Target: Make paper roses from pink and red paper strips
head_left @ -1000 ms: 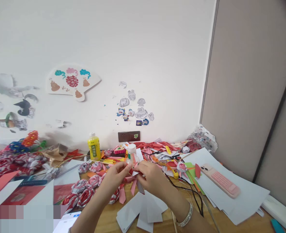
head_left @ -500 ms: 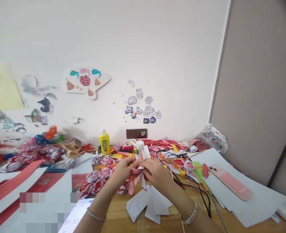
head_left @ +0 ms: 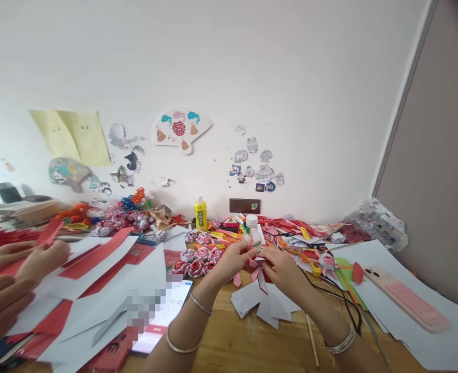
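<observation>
Pink paper strips (head_left: 255, 274) hang between the person's two hands, over the wooden table (head_left: 229, 342); far left, another person's hands (head_left: 38, 261) hold red paper (head_left: 50, 232); next come a lit phone (head_left: 164, 313), a yellow bottle (head_left: 200, 215) standing up and red-and-white paper roses (head_left: 201, 254); the left hand (head_left: 234, 257) pinches the strips; a white-capped bottle (head_left: 252, 233) is just behind; the right hand (head_left: 285, 267) has its fingers curled in by the strips, but its grip is hard to see; white paper pieces (head_left: 248, 298) lie below; a pink phone (head_left: 407, 300) lies on white sheets (head_left: 442, 305) at the right.
</observation>
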Demonstrator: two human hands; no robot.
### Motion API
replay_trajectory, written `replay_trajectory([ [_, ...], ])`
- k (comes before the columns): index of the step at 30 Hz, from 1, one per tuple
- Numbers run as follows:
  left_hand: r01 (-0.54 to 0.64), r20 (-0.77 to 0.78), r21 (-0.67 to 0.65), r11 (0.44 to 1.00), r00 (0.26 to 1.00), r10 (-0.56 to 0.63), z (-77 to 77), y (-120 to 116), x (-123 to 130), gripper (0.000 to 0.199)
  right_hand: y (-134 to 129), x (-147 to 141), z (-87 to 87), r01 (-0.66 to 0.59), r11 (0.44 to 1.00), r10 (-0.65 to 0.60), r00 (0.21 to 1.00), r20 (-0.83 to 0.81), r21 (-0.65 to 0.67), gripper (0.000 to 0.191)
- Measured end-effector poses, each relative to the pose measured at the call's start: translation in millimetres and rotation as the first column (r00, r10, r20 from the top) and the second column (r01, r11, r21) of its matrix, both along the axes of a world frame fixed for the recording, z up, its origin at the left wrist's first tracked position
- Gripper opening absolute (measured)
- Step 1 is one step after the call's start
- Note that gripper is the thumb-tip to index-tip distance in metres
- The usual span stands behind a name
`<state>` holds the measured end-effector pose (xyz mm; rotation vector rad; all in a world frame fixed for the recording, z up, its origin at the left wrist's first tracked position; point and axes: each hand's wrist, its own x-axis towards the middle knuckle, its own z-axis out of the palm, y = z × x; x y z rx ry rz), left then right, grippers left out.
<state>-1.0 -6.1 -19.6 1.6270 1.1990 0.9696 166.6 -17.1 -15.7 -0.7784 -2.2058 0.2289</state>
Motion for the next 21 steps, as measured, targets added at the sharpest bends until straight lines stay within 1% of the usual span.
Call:
replay_trajectory([
  [4,0.02,-0.011,-0.09,0.996,1.0,-0.021,-9.8,-10.8,0.5,0.027,-9.0,2.3,-10.9,0.014,1.0,-0.014,1.0,0.022,-0.002,0.025],
  [8,-0.006,-0.003,-0.131,0.991,1.0,0.006,-20.4,-20.2,-1.1,0.03,-13.9,-2.0,-22.8,0.026,0.998,-0.023,0.998,0.06,-0.052,0.025],
  [12,-0.04,0.001,-0.161,0.986,0.999,0.041,-35.0,-25.3,-1.1,0.03,-16.6,-9.0,-43.9,0.042,0.994,-0.04,0.999,0.021,-0.102,0.026],
  [13,-0.05,0.0,-0.169,0.984,0.999,0.051,-39.6,-25.1,-0.5,0.03,-17.0,-10.2,-51.1,0.044,0.992,-0.045,0.999,0.0,-0.117,0.025],
  [16,-0.072,-0.008,-0.201,0.977,0.997,0.071,-55.4,-19.8,2.2,0.03,-17.1,-11.1,-74.2,0.053,0.991,-0.069,0.989,-0.129,-0.121,0.025],
  [18,-0.073,-0.011,-0.226,0.971,0.997,0.072,-66.6,-14.1,4.4,0.03,-16.0,-9.8,-87.4,0.061,0.988,-0.085,0.981,-0.173,-0.139,0.024],
  [21,-0.076,-0.002,-0.258,0.963,0.997,0.078,-80.5,-6.6,7.7,0.03,-13.1,-7.1,-99.6,0.084,0.989,-0.106,0.974,-0.199,-0.12,0.023],
])
